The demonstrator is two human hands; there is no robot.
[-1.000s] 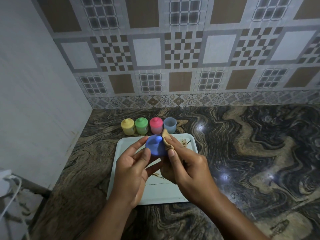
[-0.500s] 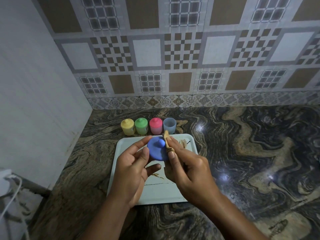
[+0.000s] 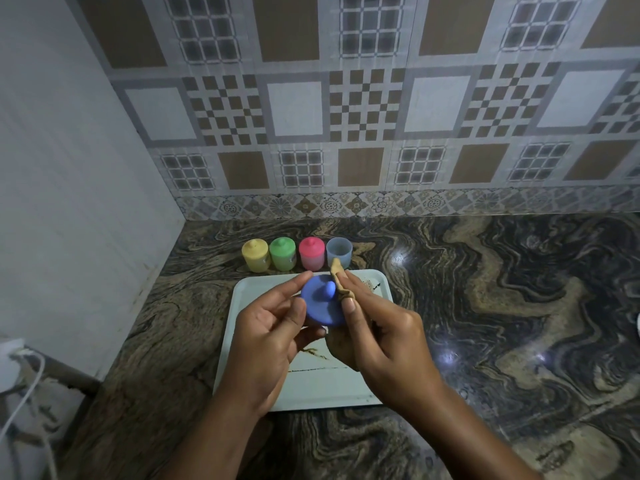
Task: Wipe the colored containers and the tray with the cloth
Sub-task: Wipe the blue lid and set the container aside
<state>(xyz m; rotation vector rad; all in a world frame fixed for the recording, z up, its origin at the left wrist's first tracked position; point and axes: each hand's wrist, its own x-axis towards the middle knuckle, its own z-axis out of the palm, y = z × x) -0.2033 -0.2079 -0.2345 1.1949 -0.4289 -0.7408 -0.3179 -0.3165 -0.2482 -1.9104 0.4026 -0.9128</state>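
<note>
Blue lid (image 3: 320, 308) held above white tray (image 3: 311, 389) in left hand (image 3: 266, 341) fingertips; right hand (image 3: 377, 337) pinches tan cloth (image 3: 337, 278) against its rim; four colored containers (image 3: 283, 254) behind tray

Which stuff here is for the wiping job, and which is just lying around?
For the job: blue lid in the left hand, cloth in the right hand, tray, yellow container, green container, pink container, lidless blue container.

Just lying about: white cable, countertop, tiled wall.

And the blue knobbed lid (image 3: 320, 306) hung above the stained white tray (image 3: 249, 306), tan cloth (image 3: 337, 278) at its edge; four containers (image 3: 283, 253) stood lined up behind.
</note>
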